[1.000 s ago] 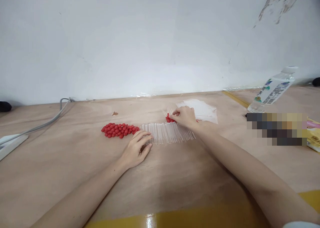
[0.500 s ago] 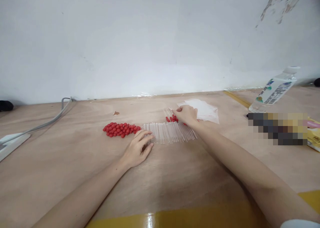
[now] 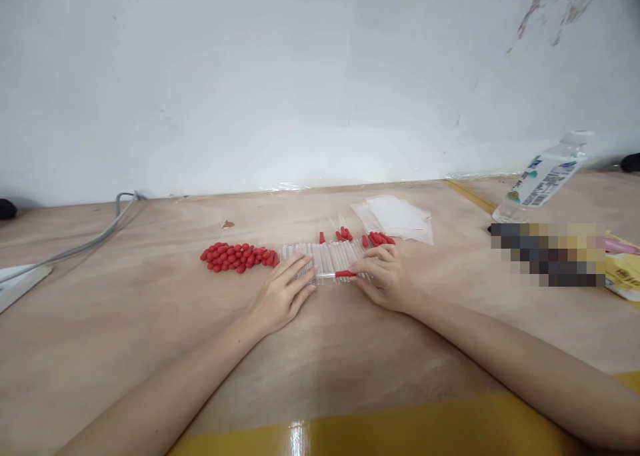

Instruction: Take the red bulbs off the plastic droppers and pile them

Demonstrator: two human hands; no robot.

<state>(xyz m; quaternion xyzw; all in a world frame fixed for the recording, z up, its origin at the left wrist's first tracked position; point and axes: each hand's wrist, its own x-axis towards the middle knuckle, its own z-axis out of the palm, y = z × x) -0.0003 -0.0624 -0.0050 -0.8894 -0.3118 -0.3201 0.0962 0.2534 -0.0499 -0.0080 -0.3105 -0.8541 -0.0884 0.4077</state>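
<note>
My right hand [image 3: 383, 276] pinches the red rubber bulb [image 3: 344, 274] of a glass dropper, which lies level above a row of clear glass tubes [image 3: 327, 259]. The dropper's glass tube [image 3: 325, 275] runs left from the bulb to my left hand [image 3: 287, 293], whose closed fingertips hold its other end. Part of the row is covered by my left fingers. Left of the row lies a heap of loose red rubber bulbs [image 3: 235, 257]. Behind it are a few droppers with red bulbs [image 3: 344, 233], and a further cluster of red bulbs [image 3: 380, 238] lies by my right fingers.
Thin white sheets or bags [image 3: 395, 216] lie behind the row. A tilted plastic bottle [image 3: 545, 176] stands at the right, near a blurred-out patch and a yellow packet [image 3: 623, 276]. A grey cable [image 3: 107, 233] crosses the left side. Yellow tape [image 3: 350, 426] runs along the front edge.
My right hand has come back toward me from the droppers behind the row, and a red-bulbed dropper now spans both hands. My left hand has barely moved.
</note>
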